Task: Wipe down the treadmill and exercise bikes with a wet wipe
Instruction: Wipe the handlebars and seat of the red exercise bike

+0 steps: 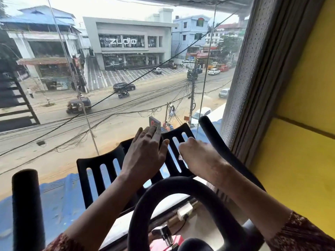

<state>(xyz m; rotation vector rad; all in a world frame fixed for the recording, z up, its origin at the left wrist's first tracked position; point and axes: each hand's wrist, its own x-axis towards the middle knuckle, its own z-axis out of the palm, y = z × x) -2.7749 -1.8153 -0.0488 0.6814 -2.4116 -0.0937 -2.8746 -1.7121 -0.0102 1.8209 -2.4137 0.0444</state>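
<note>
The wet wipe (pixel 181 157) is almost wholly hidden. Only a small white scrap shows at the heel of the right hand (pixel 197 158), which is curled over it and grips it against the right wing of a slotted black tray (pixel 96 160) on the exercise bike (pixel 181 184). That hand is blurred, so its fingertips are hard to make out. Just to its left, the left hand (pixel 145 153) lies flat on the middle of the tray with fingers straight and together, holding nothing, a ring (pixel 149 135) on one finger. The hands cover the tray's middle, and the street shows through its slots. Nearer the person than both hands, a thick black loop handlebar (pixel 140 214) curves across the wrists' line and hides the tray's lower edge. A foam-covered grip (pixel 26 205) stands well out to the left of the left hand, its bottom cut off by the frame. A matching bar (pixel 210 131) rises just beyond the right hand. Below the forearms a chrome knob (pixel 162 231) and a red part (pixel 161 244) of the frame are only partly seen. A white plug (pixel 184 211) sits on the sill under the right forearm. Patterned sleeves (pixel 304 236) are cut off at the bottom corners. Beyond the hands is window glass (pixel 126 105) over a street with cables and vehicles, and to the right of the right arm is a yellow wall (pixel 299 160).
</note>
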